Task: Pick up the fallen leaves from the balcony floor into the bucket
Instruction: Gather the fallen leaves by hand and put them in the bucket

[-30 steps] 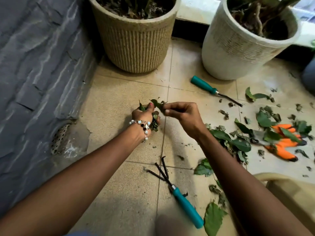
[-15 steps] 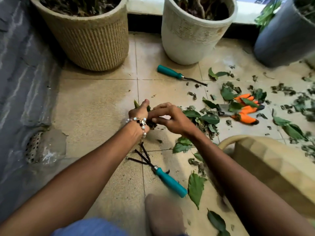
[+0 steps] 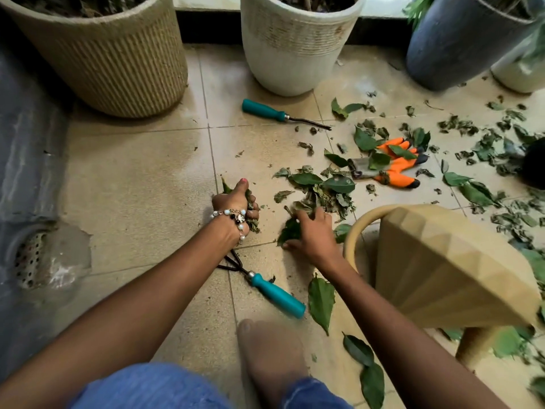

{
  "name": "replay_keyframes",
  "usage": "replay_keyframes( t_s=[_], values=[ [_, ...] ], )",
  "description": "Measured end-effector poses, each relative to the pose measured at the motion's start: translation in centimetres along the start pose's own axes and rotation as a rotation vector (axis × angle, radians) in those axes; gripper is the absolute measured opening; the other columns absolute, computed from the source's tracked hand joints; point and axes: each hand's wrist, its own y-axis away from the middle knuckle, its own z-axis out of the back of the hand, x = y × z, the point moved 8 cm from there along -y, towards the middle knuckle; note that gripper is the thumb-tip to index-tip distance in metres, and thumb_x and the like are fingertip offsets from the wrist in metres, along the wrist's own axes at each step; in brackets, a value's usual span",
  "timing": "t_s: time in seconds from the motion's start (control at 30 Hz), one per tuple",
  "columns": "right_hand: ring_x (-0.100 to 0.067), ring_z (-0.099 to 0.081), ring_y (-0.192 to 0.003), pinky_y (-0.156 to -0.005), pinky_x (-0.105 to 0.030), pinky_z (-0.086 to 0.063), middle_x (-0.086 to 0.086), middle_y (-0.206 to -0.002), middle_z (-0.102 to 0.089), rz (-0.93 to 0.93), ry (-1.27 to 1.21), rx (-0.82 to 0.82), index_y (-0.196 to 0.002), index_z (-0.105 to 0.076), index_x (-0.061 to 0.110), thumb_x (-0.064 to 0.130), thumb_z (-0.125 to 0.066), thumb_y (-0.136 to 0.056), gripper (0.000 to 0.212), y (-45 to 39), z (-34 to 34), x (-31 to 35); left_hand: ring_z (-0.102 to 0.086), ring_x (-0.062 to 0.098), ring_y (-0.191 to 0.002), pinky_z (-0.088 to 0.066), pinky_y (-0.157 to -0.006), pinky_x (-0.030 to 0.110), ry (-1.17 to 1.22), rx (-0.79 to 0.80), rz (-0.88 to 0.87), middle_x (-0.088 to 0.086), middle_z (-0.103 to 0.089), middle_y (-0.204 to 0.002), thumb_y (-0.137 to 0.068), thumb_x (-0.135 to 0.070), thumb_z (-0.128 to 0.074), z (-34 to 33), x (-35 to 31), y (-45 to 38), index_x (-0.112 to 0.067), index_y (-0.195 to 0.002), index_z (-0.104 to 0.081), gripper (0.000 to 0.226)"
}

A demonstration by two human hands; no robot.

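Leaves [image 3: 321, 187] are light, limp, some dry & crumbly, so scoop them in bunches w/ curled fingers rather than one at a time; a loose grip will likely shed bits. Left hand [image 3: 236, 206] is clenched around a wad of leaves, held low over the floor [image 3: 132, 178]. Right hand [image 3: 312, 234] lies spread on the near edge of the main pile, fingers reaching into it; whether it has pinched anything I can't tell (motion blur). More leaves are scattered far right, around the orange gloves [image 3: 395, 163] & near the foot. The tan bucket [image 3: 351, 240], prob. the rim partly hidden behind a stool, sits just beside the right wrist.
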Motion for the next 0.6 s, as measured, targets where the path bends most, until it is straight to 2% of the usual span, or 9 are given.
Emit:
replay_keyframes(
  t_s=[0.1,0.17,0.23,0.3,0.33,0.4,0.47,0.53,0.6],
  values=[
    [-0.023,-0.05,-0.112,-0.092,-0.028,-0.043,-0.006,-0.116,-0.051,0.15,-0.068,-0.091,-0.119,-0.059,0.012,0.016,-0.063,-0.091,0.029,-0.2,0.7,0.8,-0.041,0.013,-0.03,-0.025,-0.035,0.012,-0.005,-0.017,-0.003,0.007,-0.049,-0.056,-0.093,-0.018,-0.063,0.6,-0.3,-0.1,-0.004,-0.064,-0.051,0.034],
    [-0.015,-0.05,-0.103,-0.088,-0.022,-0.043,0.002,-0.107,-0.05,0.199,-0.171,-0.091,-0.111,-0.065,0.01,0.012,-0.061,-0.091,0.02,-0.7,1.2,1.4,-0.041,0.013,-0.031,-0.025,-0.035,0.012,-0.001,-0.013,-0.006,0.007,-0.048,-0.056,-0.093,-0.019,-0.063,0.8,-0.6,-0.3,-0.005,-0.064,-0.051,0.035],
    [-0.014,-0.046,-0.105,-0.092,-0.022,-0.04,0.0,-0.112,-0.047,0.212,-0.233,-0.15,-0.112,-0.065,0.01,0.014,-0.06,-0.092,0.021,-1.5,1.9,2.1,-0.041,0.014,-0.033,-0.024,-0.034,0.012,0.009,-0.01,-0.005,0.007,-0.048,-0.057,-0.093,-0.02,-0.063,0.9,-0.7,-0.6,-0.006,-0.064,-0.051,0.034],
    [-0.023,-0.039,-0.119,-0.101,-0.031,-0.038,-0.009,-0.128,-0.041,0.168,-0.214,-0.243,-0.12,-0.061,0.013,0.021,-0.065,-0.09,0.032,-2.6,2.5,2.3,-0.041,0.014,-0.034,-0.025,-0.034,0.013,0.014,-0.011,-0.004,0.007,-0.048,-0.057,-0.093,-0.021,-0.063,1.1,-0.8,-0.7,-0.006,-0.064,-0.052,0.035],
    [-0.028,-0.032,-0.128,-0.107,-0.039,-0.035,-0.011,-0.138,-0.035,0.136,-0.168,-0.268,-0.127,-0.055,0.016,0.03,-0.069,-0.087,0.045,-3.3,2.5,2.2,-0.041,0.014,-0.034,-0.025,-0.034,0.013,0.016,-0.01,-0.002,0.007,-0.048,-0.057,-0.093,-0.021,-0.063,1.1,-0.8,-0.7,-0.006,-0.064,-0.052,0.035],
    [-0.035,-0.012,-0.142,-0.115,-0.054,-0.017,-0.014,-0.156,-0.012,0.113,-0.064,-0.227,-0.142,-0.037,0.026,0.049,-0.071,-0.08,0.074,-4.8,2.2,2.2,-0.042,0.014,-0.033,-0.026,-0.034,0.012,0.018,-0.009,-0.002,0.007,-0.049,-0.057,-0.093,-0.022,-0.063,1.2,-0.9,-0.8,-0.006,-0.064,-0.052,0.035],
    [-0.038,0.01,-0.146,-0.115,-0.057,0.001,-0.013,-0.16,0.012,0.147,0.059,-0.121,-0.152,-0.014,0.035,0.067,-0.065,-0.076,0.097,-6.3,1.3,2.1,-0.042,0.014,-0.033,-0.026,-0.035,0.012,0.018,-0.008,-0.004,0.007,-0.049,-0.057,-0.093,-0.021,-0.064,1.3,-1.0,-0.7,-0.005,-0.065,-0.052,0.035],
    [-0.039,0.021,-0.144,-0.113,-0.059,0.008,-0.012,-0.158,0.025,0.192,0.191,-0.073,-0.153,0.002,0.039,0.078,-0.054,-0.074,0.104,-7.6,0.6,2.0,-0.043,0.014,-0.032,-0.027,-0.036,0.012,0.013,-0.006,-0.004,0.008,-0.049,-0.057,-0.093,-0.021,-0.064,1.4,-1.2,-0.8,-0.005,-0.066,-0.052,0.033],
    [-0.04,0.024,-0.143,-0.113,-0.059,0.008,-0.012,-0.157,0.027,0.208,0.229,-0.09,-0.152,0.008,0.04,0.081,-0.045,-0.077,0.1,-8.6,0.8,1.8,-0.043,0.014,-0.033,-0.027,-0.036,0.013,0.001,-0.003,-0.008,0.007,-0.05,-0.057,-0.092,-0.021,-0.064,1.6,-1.5,-0.8,-0.005,-0.067,-0.053,0.032]
  ],
)
